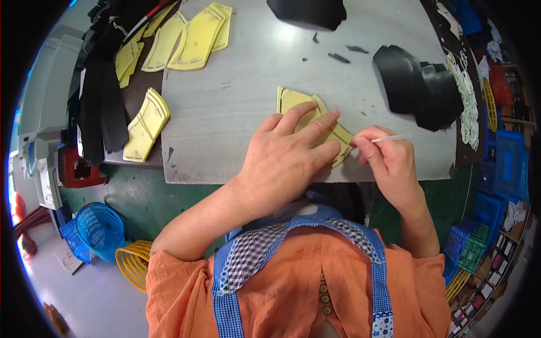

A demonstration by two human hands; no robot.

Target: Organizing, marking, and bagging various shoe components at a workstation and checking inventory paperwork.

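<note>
Near the front edge of the grey board, a yellow curved template with dark markings lies under my left hand. Its fingers are spread over the template and press it flat. My right hand pinches a thin whitish pen, its tip at the template's right edge. What lies beneath the template is mostly hidden by it and my left hand. To the right of my hands rests an overlapping pile of black cut pieces.
Yellow templates lie at the far left, and a small stack sits on the board's left edge. Black strips hang there. Black pieces and scraps lie farther back. White cords run along the right; baskets stand lower left.
</note>
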